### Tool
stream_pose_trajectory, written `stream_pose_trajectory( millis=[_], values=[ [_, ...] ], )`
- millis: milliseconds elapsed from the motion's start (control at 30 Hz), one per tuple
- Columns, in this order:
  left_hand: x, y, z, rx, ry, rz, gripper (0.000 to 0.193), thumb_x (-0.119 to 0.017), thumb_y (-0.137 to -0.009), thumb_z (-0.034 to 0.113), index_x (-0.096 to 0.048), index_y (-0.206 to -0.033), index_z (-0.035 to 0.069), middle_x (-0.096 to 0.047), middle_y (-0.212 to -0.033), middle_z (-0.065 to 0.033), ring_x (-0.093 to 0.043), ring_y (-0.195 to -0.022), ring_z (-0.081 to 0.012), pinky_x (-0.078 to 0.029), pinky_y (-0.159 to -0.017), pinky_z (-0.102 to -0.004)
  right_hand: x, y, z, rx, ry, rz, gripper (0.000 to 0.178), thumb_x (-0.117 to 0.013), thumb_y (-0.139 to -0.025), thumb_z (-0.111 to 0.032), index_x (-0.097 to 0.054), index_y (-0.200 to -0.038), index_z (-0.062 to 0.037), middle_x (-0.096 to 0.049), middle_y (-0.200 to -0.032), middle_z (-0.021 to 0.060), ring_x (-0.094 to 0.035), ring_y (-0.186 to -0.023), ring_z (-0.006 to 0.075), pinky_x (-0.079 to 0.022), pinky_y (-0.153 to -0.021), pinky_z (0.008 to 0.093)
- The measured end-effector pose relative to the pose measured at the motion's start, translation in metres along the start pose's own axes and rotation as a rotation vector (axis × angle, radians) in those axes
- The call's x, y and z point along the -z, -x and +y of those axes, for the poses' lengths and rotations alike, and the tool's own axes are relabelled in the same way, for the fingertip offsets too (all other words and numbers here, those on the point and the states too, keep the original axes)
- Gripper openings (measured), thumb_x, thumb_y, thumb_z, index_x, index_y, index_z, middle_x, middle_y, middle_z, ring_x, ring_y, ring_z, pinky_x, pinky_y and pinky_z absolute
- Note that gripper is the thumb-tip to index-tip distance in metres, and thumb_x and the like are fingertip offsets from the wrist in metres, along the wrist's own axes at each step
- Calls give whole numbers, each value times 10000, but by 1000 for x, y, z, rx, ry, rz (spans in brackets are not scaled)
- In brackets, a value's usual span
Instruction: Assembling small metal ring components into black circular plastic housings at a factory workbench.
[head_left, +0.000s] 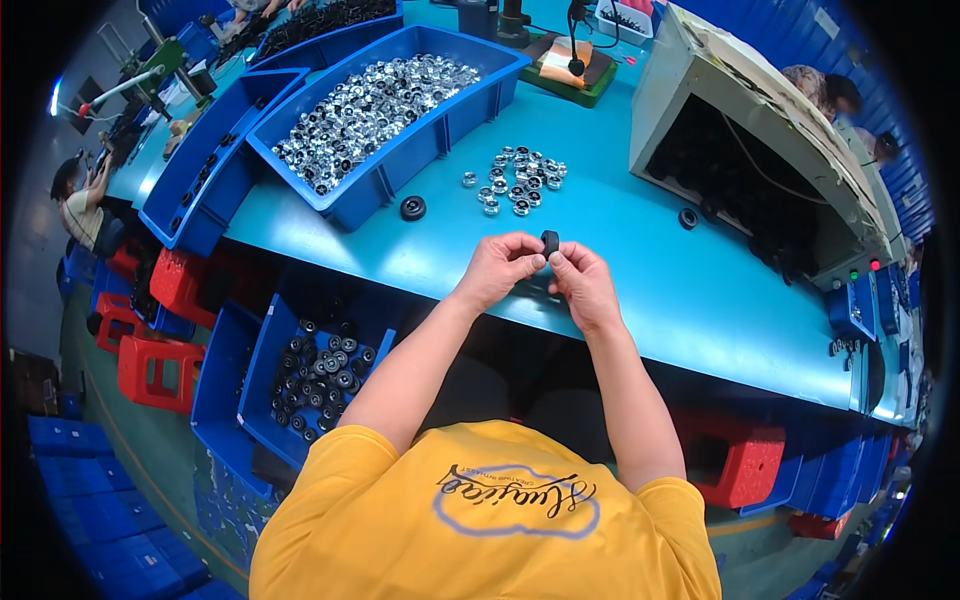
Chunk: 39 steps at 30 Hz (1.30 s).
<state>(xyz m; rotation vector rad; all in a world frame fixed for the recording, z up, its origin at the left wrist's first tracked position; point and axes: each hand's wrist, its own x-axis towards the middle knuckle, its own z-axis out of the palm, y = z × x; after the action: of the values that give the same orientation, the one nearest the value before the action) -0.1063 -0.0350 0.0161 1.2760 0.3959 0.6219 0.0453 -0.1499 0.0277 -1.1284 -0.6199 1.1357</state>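
Over the near edge of the turquoise table, my left hand (497, 268) and my right hand (588, 287) meet at a small black tyre (550, 243). Thumbs and fingertips of both hands pinch it from either side, and it stands upright, nearly edge-on. Whether a hub sits inside it cannot be seen. Just beyond the hands lies a loose group of shiny chrome wheel hubs (521, 184). One black wheel (413, 208) rests left of them, beside the large blue bin. Farther right, a small black tyre (688, 218) lies near the opening of the pale box-shaped housing.
A large blue bin (440, 146) full of chrome hubs stands at the back left, with a narrower blue bin (222, 190) beside it. The pale housing (665, 100) holds dark tyres. Below the table, another blue bin (262, 372) contains finished-looking wheels. Red stools (160, 372) stand left.
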Motion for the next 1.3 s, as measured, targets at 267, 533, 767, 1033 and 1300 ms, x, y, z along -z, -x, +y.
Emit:
stream_pose_trajectory(
  millis=[267,533,767,1033,1300],
  values=[
    [16,-2,-1,-22,191,-123,139,-793,-957,176,-760,-1015,55,-703,-907,30,-602,-823,-68,-491,-744,-234,-19,7,-24,119,442,36,193,-805,-940,-200,-713,-988,-37,-706,-896,25,-644,-778,94,-536,-602,265],
    [22,4,-11,-31,463,-52,128,-771,-974,167,-721,-1003,52,-695,-909,8,-606,-801,-97,-492,-739,-241,-35,-2,-8,-2,152,31,169,-815,-926,-155,-721,-988,-29,-711,-890,35,-657,-764,104,-538,-620,248],
    [23,7,-12,-27,524,-36,132,-766,-977,161,-709,-998,44,-696,-923,-7,-621,-817,-107,-502,-746,-250,-26,-17,16,-22,-111,-31,160,-761,-984,-176,-714,-1021,-26,-683,-857,25,-619,-692,104,-537,-626,250],
    [23,6,-15,-6,493,72,132,-749,-991,152,-696,-1016,33,-672,-988,-16,-611,-812,-104,-518,-751,-255,-35,-23,9,43,180,40,167,-711,-1015,-188,-695,-1012,-22,-652,-854,9,-601,-713,88,-561,-634,260],
    [34,35,4,-213,-131,233,116,-710,-1000,106,-676,-994,-4,-569,-1189,-66,-633,-929,-135,-538,-826,-290,-39,-28,1,-111,332,-107,227,-685,-1037,-265,-679,-1028,-38,-617,-834,-6,-607,-738,88,-554,-620,272]
  ],
)
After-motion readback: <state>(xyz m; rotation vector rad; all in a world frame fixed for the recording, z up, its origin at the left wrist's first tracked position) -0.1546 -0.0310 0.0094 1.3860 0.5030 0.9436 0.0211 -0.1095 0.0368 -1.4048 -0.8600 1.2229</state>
